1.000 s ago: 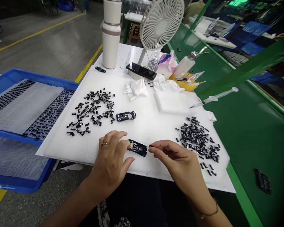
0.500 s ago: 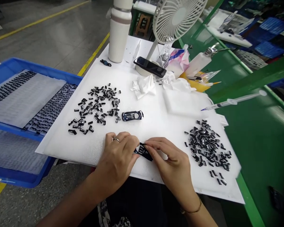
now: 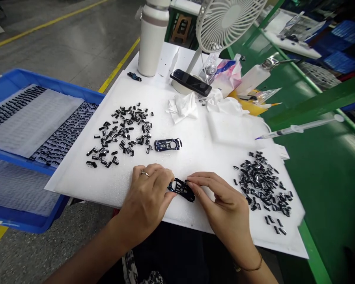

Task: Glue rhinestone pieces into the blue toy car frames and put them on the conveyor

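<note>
My left hand [image 3: 149, 197] pinches the left end of a dark toy car body [image 3: 182, 189] low over the white foam sheet [image 3: 195, 154]. At the body's upper right edge, the thumb and forefinger of my right hand [image 3: 221, 201] are pressed together; whatever lies between them is too small to make out. A second dark car body [image 3: 168, 144] lies on the foam just beyond my hands. Small black glossy parts [image 3: 126, 132] are scattered to the left, and a denser pile of black parts [image 3: 263, 179] lies to the right.
Blue trays [image 3: 47, 167] with rows of dark parts stand at the left. At the back are a white bottle [image 3: 152, 39], a fan [image 3: 229, 23], a phone [image 3: 191, 82] and crumpled tissue [image 3: 182, 107]. A syringe [image 3: 298, 128] juts out at the right.
My right thumb and forefinger have moved slightly right, off the middle of the car body's upper edge, and more of the body shows. The whole view has shifted a little.
</note>
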`<state>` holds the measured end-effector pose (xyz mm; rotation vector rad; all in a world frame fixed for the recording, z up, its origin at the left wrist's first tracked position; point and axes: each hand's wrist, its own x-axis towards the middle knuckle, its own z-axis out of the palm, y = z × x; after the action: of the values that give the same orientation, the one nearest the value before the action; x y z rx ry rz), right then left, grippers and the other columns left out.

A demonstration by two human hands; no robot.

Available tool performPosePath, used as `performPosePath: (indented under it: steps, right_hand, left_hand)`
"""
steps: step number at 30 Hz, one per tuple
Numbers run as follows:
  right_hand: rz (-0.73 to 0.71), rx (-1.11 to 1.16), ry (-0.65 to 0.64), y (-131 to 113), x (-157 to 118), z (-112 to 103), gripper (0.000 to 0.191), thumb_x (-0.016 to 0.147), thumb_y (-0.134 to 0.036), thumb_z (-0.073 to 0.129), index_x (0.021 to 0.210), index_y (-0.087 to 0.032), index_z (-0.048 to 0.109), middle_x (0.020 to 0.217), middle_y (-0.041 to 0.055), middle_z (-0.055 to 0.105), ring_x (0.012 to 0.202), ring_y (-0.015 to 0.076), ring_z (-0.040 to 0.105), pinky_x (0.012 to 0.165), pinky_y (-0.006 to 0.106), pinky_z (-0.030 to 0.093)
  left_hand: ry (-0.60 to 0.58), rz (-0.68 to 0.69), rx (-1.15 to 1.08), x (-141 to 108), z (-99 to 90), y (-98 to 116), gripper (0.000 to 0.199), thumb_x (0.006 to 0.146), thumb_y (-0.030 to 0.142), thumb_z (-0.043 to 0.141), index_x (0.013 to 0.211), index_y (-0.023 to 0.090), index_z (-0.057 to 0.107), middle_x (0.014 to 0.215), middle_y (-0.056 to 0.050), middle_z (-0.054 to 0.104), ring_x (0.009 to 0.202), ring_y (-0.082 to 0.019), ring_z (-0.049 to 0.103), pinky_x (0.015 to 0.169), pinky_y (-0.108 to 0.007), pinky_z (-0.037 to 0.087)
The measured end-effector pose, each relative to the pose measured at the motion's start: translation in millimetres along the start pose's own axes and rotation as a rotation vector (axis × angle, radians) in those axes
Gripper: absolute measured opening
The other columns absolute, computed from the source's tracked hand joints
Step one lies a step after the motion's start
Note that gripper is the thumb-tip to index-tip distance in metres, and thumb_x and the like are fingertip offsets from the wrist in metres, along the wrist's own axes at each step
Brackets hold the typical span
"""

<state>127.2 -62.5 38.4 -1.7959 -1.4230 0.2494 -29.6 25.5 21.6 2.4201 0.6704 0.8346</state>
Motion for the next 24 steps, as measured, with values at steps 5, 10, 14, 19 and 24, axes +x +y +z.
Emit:
performPosePath:
  steps: [5,10,14,19,24]
  right_hand:
    - [0.008,-0.001,0.027,0.5,-2.4,-7.8,0.01,0.085,-0.015,0.064,0.089,-0.022,0.069,0.089,0.0023,0.069,0.083,0.0149,0.065,0.073,0.027,0.052]
    - [0.022,0.007,0.073,0.2,-6.8,-15.0,0.012,0.085,-0.014,0.065,0.09,-0.023,0.069,0.091,0.0015,0.068,0.085,0.0151,0.064,0.072,0.028,0.051]
    - [0.003,0.023,0.092,1.8,-8.9,-23.9,0.016,0.084,-0.011,0.065,0.092,-0.025,0.069,0.092,0.0013,0.068,0.087,0.0151,0.064,0.075,0.028,0.051]
    - [-0.031,0.044,0.044,1.7,-4.3,-22.1,0.015,0.085,-0.011,0.064,0.09,-0.024,0.068,0.089,0.0015,0.068,0.086,0.0149,0.064,0.075,0.028,0.052]
    - [-0.147,0.015,-0.015,-0.8,7.4,-11.1,0.014,0.085,-0.01,0.062,0.091,-0.021,0.069,0.091,0.0046,0.068,0.086,0.0164,0.065,0.075,0.029,0.055]
  left_hand:
    - [0.105,-0.061,0.049,-4.8,-0.1,8.9,0.023,0.083,-0.001,0.051,0.097,0.016,0.045,0.089,-0.003,0.055,0.085,-0.019,0.051,0.076,-0.035,0.039]
    - [0.015,-0.069,0.048,-7.6,6.1,27.0,0.024,0.087,0.014,0.059,0.107,0.015,0.046,0.1,-0.007,0.06,0.097,-0.025,0.054,0.083,-0.042,0.038]
    - [-0.092,-0.027,-0.024,-2.7,7.6,28.4,0.045,0.087,0.021,0.064,0.124,0.017,0.04,0.12,-0.008,0.059,0.117,-0.026,0.048,0.094,-0.044,0.033]
    - [-0.055,-0.063,-0.04,-5.3,4.2,20.8,0.04,0.087,0.016,0.061,0.123,0.019,0.043,0.122,-0.008,0.054,0.118,-0.024,0.046,0.098,-0.043,0.032]
    - [0.003,-0.09,0.155,-9.7,4.9,20.1,0.036,0.086,0.018,0.063,0.117,0.013,0.045,0.104,-0.01,0.057,0.104,-0.028,0.05,0.09,-0.045,0.036]
